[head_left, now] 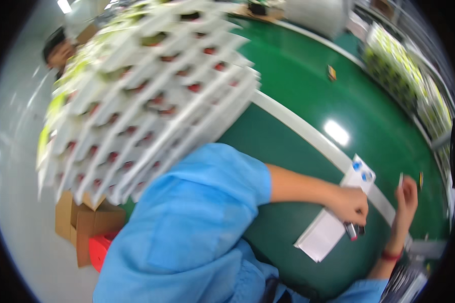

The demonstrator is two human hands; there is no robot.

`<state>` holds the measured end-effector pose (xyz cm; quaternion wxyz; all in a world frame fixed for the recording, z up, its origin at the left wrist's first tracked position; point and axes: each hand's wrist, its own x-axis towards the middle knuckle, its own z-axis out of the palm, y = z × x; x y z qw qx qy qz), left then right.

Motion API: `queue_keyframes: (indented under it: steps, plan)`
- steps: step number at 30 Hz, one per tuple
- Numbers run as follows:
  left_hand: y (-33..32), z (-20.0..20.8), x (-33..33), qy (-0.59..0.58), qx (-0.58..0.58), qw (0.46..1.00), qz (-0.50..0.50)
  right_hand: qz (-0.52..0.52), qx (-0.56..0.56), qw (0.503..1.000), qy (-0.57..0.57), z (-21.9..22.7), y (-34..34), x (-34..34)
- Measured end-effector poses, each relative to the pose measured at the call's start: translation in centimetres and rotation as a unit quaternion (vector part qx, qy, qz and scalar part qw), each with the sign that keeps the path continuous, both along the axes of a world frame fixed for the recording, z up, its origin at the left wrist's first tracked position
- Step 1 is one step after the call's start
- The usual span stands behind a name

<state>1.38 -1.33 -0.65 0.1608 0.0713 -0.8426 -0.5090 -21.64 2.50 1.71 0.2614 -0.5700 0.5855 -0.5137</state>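
My left hand (350, 204) is closed over a long white box or card piece (322, 235) lying slantwise on the green table. Small cylinders (352, 232), one silver with a red end and one dark, stick out from under its fingers. Past the hand, a white part with blue round marks (361, 173) shows; whether it belongs to the same piece is hidden by the hand. To the right, my right hand (406, 201) is raised, its fingers pinching a small thin white piece (401, 180). A red band circles that wrist.
A tall stack of white trays (151, 101) with red-dotted slots stands at the left. Below it are an open cardboard box (88, 222) and a red object (100, 248). A white strip (303, 126) divides the green surface (298, 65). More stacked trays (397, 65) line the right; a person (59, 50) is far left.
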Motion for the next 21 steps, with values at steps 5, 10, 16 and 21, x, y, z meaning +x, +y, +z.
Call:
queue_keyframes:
  steps: [5,10,16,21]
  plan:
    - [0.5,0.1,0.3,0.114,0.031,0.989,0.095,0.134,0.093,0.972,0.168,6.1,5.5,7.1]
    - [0.9,-0.5,0.5,0.106,0.082,0.985,0.108,0.101,0.006,0.942,0.321,5.9,6.8,9.4]
    - [1.3,2.3,1.6,0.106,-0.072,0.987,0.092,0.133,0.065,0.918,0.368,7.8,6.4,8.7]
    - [0.4,2.7,2.3,0.186,0.099,0.971,0.110,0.070,0.009,0.997,0.029,5.9,3.9,7.8]
